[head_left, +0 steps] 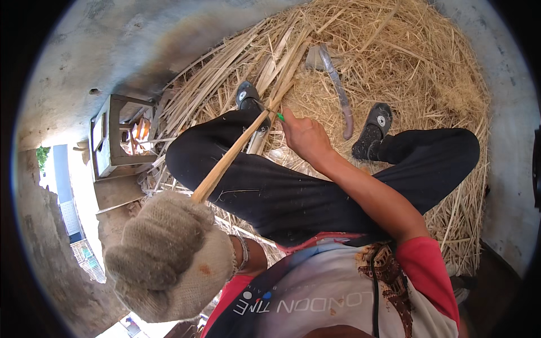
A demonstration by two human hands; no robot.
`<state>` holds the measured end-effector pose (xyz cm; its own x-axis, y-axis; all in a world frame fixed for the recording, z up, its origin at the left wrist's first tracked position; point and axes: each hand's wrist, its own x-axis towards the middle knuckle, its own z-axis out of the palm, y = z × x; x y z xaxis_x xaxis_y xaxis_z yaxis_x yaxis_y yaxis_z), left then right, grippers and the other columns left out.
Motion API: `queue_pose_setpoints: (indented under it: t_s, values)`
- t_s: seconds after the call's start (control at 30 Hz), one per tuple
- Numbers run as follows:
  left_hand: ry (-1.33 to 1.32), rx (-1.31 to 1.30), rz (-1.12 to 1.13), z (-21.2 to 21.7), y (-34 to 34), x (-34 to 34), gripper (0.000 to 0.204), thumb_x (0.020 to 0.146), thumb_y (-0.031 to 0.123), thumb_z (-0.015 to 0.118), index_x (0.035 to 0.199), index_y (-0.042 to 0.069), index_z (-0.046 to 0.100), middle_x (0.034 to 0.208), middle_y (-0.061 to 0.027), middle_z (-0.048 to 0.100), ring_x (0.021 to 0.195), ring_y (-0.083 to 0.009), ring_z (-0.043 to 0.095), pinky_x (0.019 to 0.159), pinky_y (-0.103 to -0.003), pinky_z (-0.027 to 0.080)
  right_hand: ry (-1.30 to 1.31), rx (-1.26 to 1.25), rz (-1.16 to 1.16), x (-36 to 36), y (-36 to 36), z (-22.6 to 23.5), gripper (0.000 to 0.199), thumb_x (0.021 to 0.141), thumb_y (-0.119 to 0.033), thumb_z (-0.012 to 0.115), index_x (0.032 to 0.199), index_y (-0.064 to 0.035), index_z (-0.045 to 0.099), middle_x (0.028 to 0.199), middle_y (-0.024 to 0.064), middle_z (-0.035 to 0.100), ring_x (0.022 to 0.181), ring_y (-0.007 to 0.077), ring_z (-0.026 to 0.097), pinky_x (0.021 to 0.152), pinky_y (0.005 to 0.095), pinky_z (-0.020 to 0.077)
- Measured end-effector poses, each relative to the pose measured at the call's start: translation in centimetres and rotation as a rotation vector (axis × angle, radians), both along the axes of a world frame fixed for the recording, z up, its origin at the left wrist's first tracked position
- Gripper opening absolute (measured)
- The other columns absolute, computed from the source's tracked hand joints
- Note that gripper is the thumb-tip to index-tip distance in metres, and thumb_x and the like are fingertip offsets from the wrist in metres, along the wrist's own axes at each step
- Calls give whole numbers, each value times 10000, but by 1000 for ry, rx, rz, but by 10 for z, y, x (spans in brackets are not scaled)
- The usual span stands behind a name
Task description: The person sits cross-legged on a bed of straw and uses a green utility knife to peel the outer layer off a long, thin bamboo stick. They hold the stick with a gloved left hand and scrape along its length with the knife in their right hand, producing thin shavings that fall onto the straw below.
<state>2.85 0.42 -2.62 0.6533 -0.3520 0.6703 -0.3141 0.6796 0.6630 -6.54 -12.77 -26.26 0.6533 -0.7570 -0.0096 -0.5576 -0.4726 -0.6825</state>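
Observation:
My left hand, in a thick knitted beige glove, is closed in a fist around the near end of a long pale strip of bamboo or wood. The strip slants away from me over my thigh toward the foot on the left. My bare right hand is closed on the green handle of a small knife. Its thin dark blade lies across the strip near that foot; whether it cuts in is too small to tell. Most of the handle is hidden in my fingers.
Shavings and split strips cover the floor. A machete with a curved blade lies between my feet, its far end over a grey block. A wooden frame stands by the left wall. Walls curve round both sides.

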Motion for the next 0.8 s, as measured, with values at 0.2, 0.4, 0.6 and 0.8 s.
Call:
queue_pose_setpoints:
  t_s: [0.2,0.4,0.6,0.8]
  values:
    - [-133,176,-248,8,12,17,298,945,282,473,775,49,549,658,-28,496,512,-147,483,496,-251,458,185,-119,-202,-72,-56,-106,272,1012,-225,479,1104,13,572,693,219,656,656,350,690,547,470,524]
    - [-32,19,422,-9,9,17,385,907,449,507,816,79,561,667,-19,506,454,-121,438,482,-246,441,-83,404,-10,-1,-57,44,327,1037,-283,427,1072,10,568,772,291,652,741,461,663,676,528,521]
    - [190,-146,575,-1,-3,3,353,882,425,532,777,90,571,655,-40,517,441,-135,442,442,-283,420,-66,217,71,11,1,37,292,1017,-260,456,1042,11,560,724,275,643,698,475,651,643,544,524]
    - [212,-42,365,24,-32,-15,370,815,187,474,481,177,313,452,9,236,375,-131,212,390,-270,245,65,-92,-38,25,-20,-27,175,914,-143,537,992,13,559,756,256,671,707,428,684,637,541,545]
